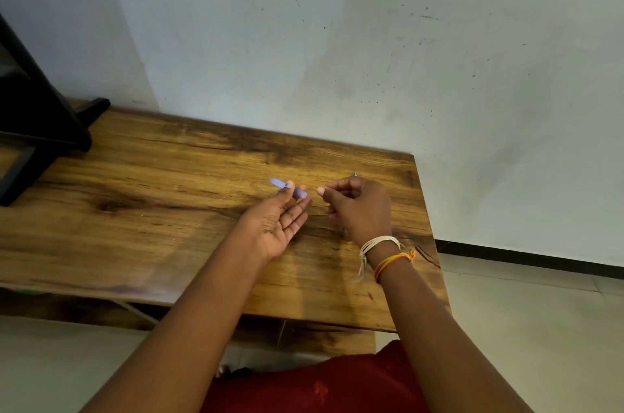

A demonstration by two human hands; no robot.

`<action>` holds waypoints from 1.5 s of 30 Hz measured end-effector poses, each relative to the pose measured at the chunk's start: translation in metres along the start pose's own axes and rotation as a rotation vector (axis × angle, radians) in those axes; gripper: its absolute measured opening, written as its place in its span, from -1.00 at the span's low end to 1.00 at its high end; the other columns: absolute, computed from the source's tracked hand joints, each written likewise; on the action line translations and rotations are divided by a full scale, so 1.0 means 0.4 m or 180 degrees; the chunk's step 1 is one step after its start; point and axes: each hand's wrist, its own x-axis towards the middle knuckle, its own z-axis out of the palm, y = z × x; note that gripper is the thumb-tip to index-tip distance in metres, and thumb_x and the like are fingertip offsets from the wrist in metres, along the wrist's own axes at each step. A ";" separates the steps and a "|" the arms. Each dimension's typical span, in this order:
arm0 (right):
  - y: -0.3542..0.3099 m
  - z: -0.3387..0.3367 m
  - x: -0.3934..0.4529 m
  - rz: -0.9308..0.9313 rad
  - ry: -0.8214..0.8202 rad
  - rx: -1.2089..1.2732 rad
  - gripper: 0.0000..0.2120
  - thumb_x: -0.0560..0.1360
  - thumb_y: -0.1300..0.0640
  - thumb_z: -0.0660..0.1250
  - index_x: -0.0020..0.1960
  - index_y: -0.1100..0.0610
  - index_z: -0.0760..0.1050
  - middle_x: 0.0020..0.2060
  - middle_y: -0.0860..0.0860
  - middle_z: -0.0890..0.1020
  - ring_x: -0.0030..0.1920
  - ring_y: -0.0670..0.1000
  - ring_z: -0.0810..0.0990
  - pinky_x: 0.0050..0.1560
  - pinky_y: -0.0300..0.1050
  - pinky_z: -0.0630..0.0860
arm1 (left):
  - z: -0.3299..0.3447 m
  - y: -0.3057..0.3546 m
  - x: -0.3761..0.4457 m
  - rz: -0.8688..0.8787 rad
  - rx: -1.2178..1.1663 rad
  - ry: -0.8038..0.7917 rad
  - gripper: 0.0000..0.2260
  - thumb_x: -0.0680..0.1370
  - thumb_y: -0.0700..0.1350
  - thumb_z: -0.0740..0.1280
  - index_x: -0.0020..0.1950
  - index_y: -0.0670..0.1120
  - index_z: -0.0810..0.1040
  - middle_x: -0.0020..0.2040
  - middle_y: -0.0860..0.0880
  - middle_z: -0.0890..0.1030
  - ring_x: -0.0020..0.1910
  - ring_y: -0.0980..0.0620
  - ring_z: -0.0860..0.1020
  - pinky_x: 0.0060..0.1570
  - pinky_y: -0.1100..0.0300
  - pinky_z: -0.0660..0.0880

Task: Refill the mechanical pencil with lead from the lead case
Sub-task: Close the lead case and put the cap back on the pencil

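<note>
- Over the right half of the wooden table (141, 210), both my hands hover close together, nearly fingertip to fingertip but apart.
- My left hand (275, 226) is turned palm up and mostly open, the fingers loosely extended towards the right; only the thumb and the fingertips pinch together.
- Between that thumb and those fingertips sits a small purple piece (287, 189), blurred. It sticks out past my thumb on the far left side and shows again just beyond my fingertips on the right. I take it for the lead case, though the blur keeps me from being sure.
- My right hand (358, 206) is curled into a loose fist, knuckles up, with the thumb and forefinger pressed together and pointing towards the purple piece.
- A tiny bluish tip (355, 174) peeks out above the far side of my right fist; it may be the end of the mechanical pencil, but the rest is hidden inside the hand, so I cannot tell for certain what I hold there.
- Whether a lead is pinched between my right thumb and forefinger is too small to make out.
- White thread bands (380, 242) and an orange thread band (393, 260) circle my right wrist.
- A black stand (44, 128) rests at the table's far left corner, well apart from my hands.
</note>
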 end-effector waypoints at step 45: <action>-0.021 0.022 -0.025 0.0582 -0.0446 0.1155 -0.96 0.41 0.33 0.45 -0.20 0.23 0.62 -0.43 0.03 0.65 -0.45 -0.10 0.64 -0.42 -0.28 0.57 | 0.007 -0.014 -0.005 0.0675 0.0622 0.0170 -0.87 0.51 -0.10 0.39 0.01 -0.11 0.59 -0.16 -0.05 0.69 -0.30 0.04 0.68 -0.06 0.11 0.56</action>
